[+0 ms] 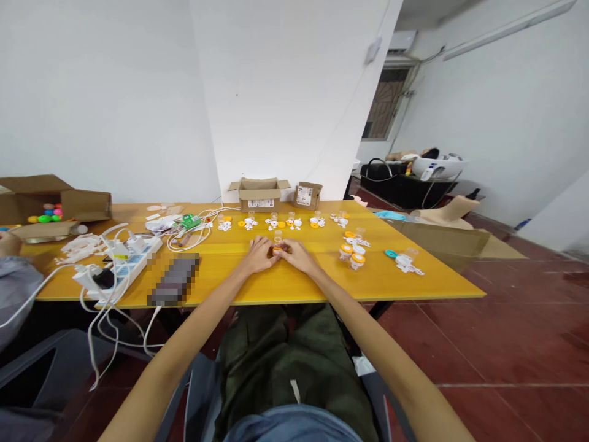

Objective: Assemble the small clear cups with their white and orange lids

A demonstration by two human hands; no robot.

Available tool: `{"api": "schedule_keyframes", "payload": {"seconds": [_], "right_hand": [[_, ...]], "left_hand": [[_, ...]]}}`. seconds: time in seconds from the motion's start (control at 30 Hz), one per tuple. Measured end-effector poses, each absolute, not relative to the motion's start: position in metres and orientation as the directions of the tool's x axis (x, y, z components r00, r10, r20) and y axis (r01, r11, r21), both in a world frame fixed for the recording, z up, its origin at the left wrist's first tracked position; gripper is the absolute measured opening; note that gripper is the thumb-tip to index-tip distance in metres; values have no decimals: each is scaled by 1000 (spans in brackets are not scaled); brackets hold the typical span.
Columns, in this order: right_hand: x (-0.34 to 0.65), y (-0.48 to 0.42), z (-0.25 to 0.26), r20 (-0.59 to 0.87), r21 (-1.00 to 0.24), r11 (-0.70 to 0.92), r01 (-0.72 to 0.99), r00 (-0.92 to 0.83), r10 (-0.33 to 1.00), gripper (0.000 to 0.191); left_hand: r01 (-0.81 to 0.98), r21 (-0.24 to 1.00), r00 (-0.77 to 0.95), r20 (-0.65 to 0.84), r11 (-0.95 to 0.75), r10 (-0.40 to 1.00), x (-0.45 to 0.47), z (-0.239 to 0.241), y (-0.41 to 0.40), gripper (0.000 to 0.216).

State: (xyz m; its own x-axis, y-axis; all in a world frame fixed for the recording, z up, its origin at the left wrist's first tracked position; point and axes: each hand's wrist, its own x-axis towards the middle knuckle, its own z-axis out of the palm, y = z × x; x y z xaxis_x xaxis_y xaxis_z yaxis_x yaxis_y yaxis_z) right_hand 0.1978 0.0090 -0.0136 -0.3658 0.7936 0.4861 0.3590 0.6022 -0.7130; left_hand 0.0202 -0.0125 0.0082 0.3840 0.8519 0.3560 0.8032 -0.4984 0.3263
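My left hand (pixel 260 254) and my right hand (pixel 297 254) meet over the table, fingers closed around a small orange round part (pixel 277 250). Most of that part is hidden by the fingers. Just beyond my fingertips stands a small clear plastic cup (pixel 277 235). To the right are small clear containers with orange lids (pixel 357 260), beside a white disc (pixel 359 250). Farther back, a row of loose sets holds clear cups, orange rings and white plastic pieces (pixel 295 223).
A turquoise ring (pixel 391 253) lies with white pieces at the right. Two cardboard boxes (pixel 261 203) stand against the wall. At left are a power strip (pixel 138 265) with tangled cables, a blurred dark phone-like object (pixel 175 280), and another person's sleeve (pixel 18 288).
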Motion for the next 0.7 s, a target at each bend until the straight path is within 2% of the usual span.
{"api": "schedule_keyframes", "payload": {"seconds": [0.4, 0.7], "right_hand": [[196, 9, -11, 476, -728, 599, 333, -382, 792, 15], [193, 12, -15, 466, -753, 562, 342, -326, 822, 21]], "left_hand": [[774, 415, 355, 340, -477, 871, 16, 9, -12, 22], [717, 584, 120, 436, -381, 892, 9, 16, -9, 23]]}}
